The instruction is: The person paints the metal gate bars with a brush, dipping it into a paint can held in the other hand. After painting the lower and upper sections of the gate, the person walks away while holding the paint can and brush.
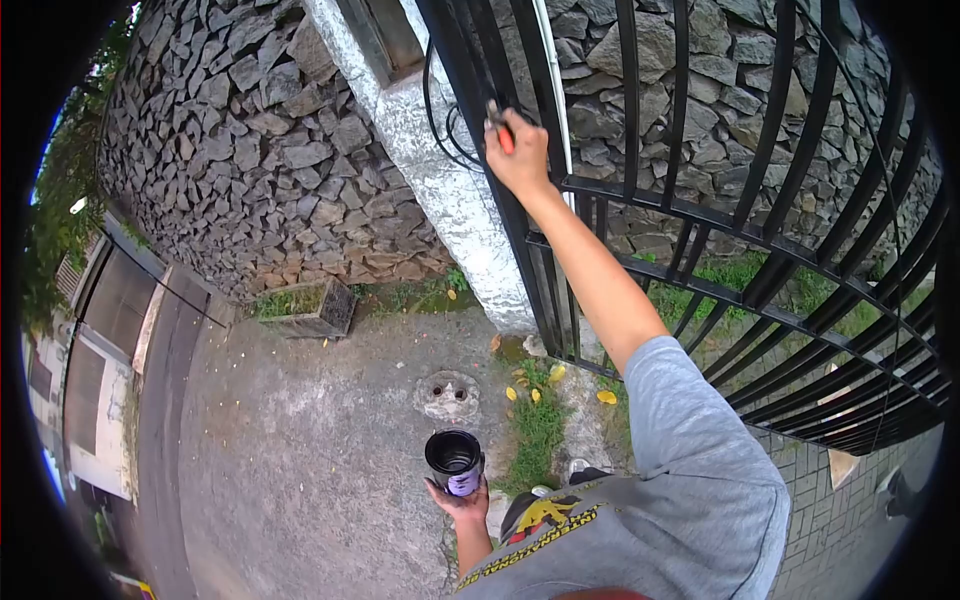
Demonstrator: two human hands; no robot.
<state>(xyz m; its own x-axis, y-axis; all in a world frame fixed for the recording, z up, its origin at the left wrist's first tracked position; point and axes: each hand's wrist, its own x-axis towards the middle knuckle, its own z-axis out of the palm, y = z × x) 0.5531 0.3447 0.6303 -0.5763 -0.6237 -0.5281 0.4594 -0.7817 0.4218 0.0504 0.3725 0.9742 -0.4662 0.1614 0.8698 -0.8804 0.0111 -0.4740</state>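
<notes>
My right hand (522,160) is raised with its fingers closed around the orange-red handle of a paintbrush (506,138). The brush's tip is at the black metal gate post (470,50); whether it touches cannot be told. Lower down, my left hand (468,503) holds a black paint can (452,442) from below and the side. The can is open at the top, with dark, shiny insides and a purple patch on its outside. Dark smears mark the left fingers. Looped black cable (450,140) hangs beside the post, left of my right hand.
Black gate bars (680,110) curve across the right. A whitewashed pillar (450,205) adjoins the post, with a stone wall (270,140) beyond. Concrete ground (330,450) holds a planter box (310,305), grass and yellow leaves. A road (180,380) runs at far left.
</notes>
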